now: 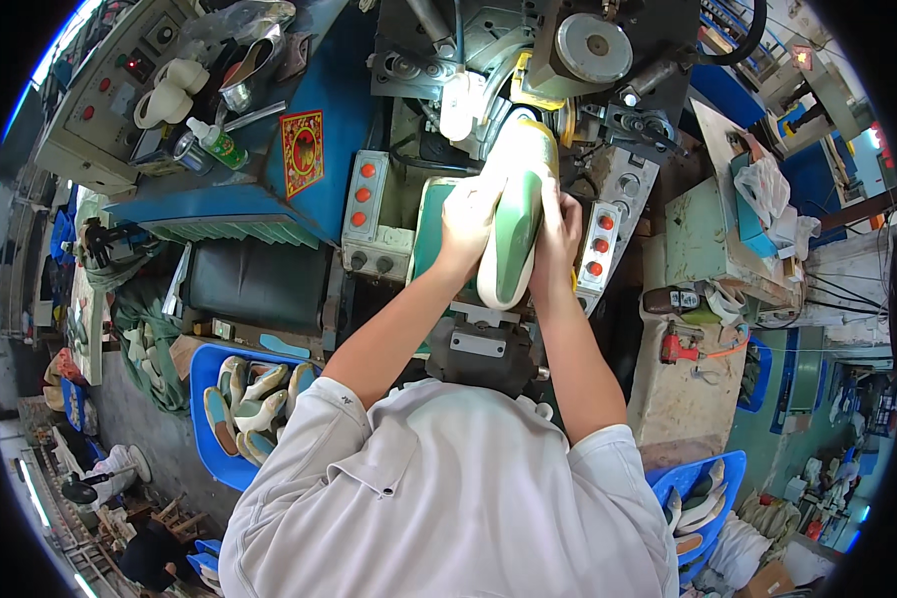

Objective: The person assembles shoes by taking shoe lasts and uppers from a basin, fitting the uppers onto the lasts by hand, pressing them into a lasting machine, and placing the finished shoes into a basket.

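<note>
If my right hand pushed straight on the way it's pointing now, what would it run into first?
The shoe, which the right hand is touching along its right side. Past that, probably the yellow block near the shoe's far end, though depth is unclear.

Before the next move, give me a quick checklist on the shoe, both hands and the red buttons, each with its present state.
1. Left hand on the green-and-white shoe: ok, it grips the left side.
2. Right hand on the shoe: ok, it grips the right side.
3. Far end of the shoe fully seated in the machine: cannot tell; it reaches in among the parts, but glare hides the contact.
4. Hands off the red buttons on the left panel and right panel: ok, neither hand is on them.
5. Machine powered and ready: cannot tell from this view.
</note>
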A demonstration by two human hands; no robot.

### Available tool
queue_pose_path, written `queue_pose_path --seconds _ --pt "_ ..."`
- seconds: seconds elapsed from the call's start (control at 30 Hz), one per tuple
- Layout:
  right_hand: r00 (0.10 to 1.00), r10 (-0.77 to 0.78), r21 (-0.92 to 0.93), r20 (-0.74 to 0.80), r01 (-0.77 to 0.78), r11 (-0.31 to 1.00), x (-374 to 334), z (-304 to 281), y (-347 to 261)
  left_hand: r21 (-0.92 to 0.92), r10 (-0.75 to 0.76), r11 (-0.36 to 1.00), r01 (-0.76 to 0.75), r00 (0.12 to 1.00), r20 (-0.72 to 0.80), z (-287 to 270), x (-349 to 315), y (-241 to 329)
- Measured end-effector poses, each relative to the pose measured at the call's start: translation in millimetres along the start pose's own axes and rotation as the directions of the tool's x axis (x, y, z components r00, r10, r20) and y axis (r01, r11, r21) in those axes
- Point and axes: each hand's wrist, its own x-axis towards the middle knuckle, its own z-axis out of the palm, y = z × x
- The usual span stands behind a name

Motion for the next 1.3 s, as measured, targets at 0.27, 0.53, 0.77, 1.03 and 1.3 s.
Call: queue_pose_path --seconds 0.27,0.53,0.77,1.03,1.3 --pt "1.000 0.004 -0.078 -0.029 -0.006 0.997 43 14 7 -0.034 -0.029 0.999 0.027 0.997 -0.071 1 37 -5" --pt "0.997 0.063 0.044 0.032 -0.065 0.997 45 19 0 -0.064 -0.101 0.993 0.098 0.994 -0.050 4 48 1" --pt "0.980 0.200 -0.007 0.016 -0.200 0.980 46 14 -2 -0.121 -0.116 0.987 0.108 0.992 -0.056 6 48 -8" --pt "0.993 0.107 0.094 0.046 -0.111 0.989 50 13 50 0.126 -0.138 0.982 0.140 0.990 -0.021 -27 73 -59" --pt "0.990 0.120 -0.073 -0.076 -0.125 0.989 51 13 51 0.460 0.580 0.601 -0.654 0.752 0.311 -9 61 32"
